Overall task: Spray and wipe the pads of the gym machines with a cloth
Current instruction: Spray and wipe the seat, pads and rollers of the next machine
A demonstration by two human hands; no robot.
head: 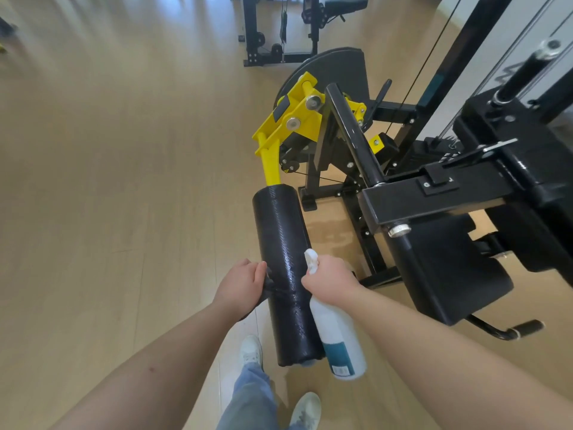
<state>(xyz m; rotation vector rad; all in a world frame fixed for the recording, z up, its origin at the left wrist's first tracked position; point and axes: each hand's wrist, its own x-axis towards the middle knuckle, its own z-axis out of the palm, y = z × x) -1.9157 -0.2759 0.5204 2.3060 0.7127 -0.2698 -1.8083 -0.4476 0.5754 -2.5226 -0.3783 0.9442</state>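
A black roller pad (pixel 283 259) hangs from a yellow arm (pixel 273 162) of the gym machine, in the middle of the view. Its lower part looks wet and shiny. My left hand (pixel 240 283) presses a dark cloth (pixel 267 285) against the roller's left side. My right hand (pixel 330 279) grips a white spray bottle (pixel 338 339) with a teal label, its nozzle (pixel 311 257) up against the roller's right side. The bottle body hangs down beside the roller.
The machine's black frame (pixel 434 197) and black seat pad (pixel 446 268) stand to the right, with a handle (pixel 524 328) low by the floor. Another black machine (pixel 279 29) stands at the back. Wooden floor (pixel 124 181) spreads to the left. My shoes show at the bottom.
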